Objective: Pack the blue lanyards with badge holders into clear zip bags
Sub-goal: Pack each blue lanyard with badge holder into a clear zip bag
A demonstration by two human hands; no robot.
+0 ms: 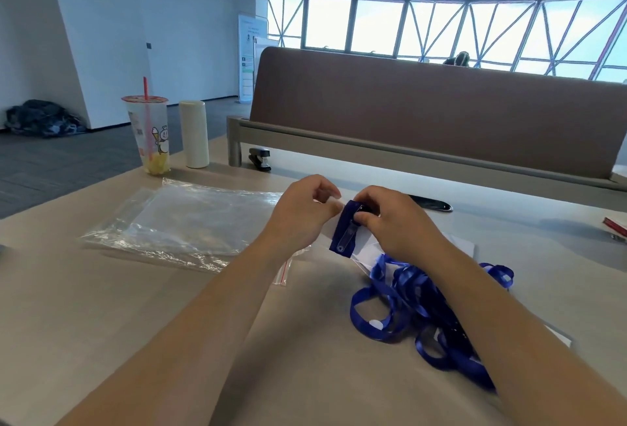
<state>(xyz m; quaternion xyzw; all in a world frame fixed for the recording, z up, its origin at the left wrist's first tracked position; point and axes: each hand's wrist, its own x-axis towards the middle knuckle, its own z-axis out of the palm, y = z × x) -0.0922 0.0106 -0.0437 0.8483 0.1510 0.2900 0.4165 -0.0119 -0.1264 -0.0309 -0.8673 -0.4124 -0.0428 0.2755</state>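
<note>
Lanyard (343,237) end in right hand (395,222); left hand (300,213) grip unclear.

Glossy plastic bags (190,222), matt tbl (101,323)

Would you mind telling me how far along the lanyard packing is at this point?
Done: nothing is visibly packed; the clear zip bags lie flat and look empty. In hand: the left hand and right hand pinch one folded blue lanyard at its clip end. Left: bagging that one, then the tangled pile of blue lanyards beside the right forearm.
</note>
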